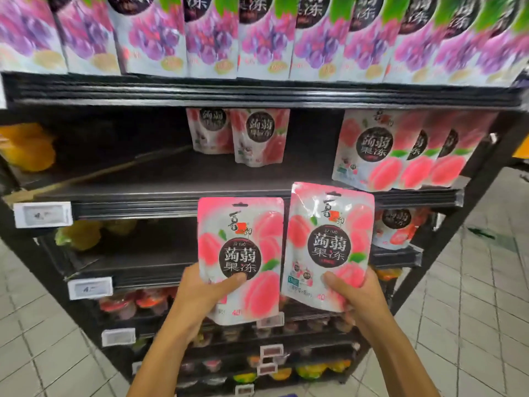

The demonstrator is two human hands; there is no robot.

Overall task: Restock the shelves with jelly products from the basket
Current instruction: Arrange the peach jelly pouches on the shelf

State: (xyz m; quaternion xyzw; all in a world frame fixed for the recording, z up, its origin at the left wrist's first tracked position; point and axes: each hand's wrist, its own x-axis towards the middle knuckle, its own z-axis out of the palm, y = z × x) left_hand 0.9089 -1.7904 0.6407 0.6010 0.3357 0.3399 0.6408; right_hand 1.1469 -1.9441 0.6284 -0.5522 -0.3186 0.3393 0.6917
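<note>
My left hand grips the lower part of a pink peach jelly pouch, thumb across its front. My right hand grips a second peach jelly pouch the same way, held a little higher. Both pouches are upright in front of the black shelf. On that shelf, two peach pouches stand far back in the middle, and a row of peach pouches stands at the right front. The basket is out of view.
Purple grape jelly pouches fill the top shelf. Yellow packs sit at the far left. Lower shelves hold jelly cups and a strawberry pouch. White price tags line the shelf edges. Tiled floor lies on both sides.
</note>
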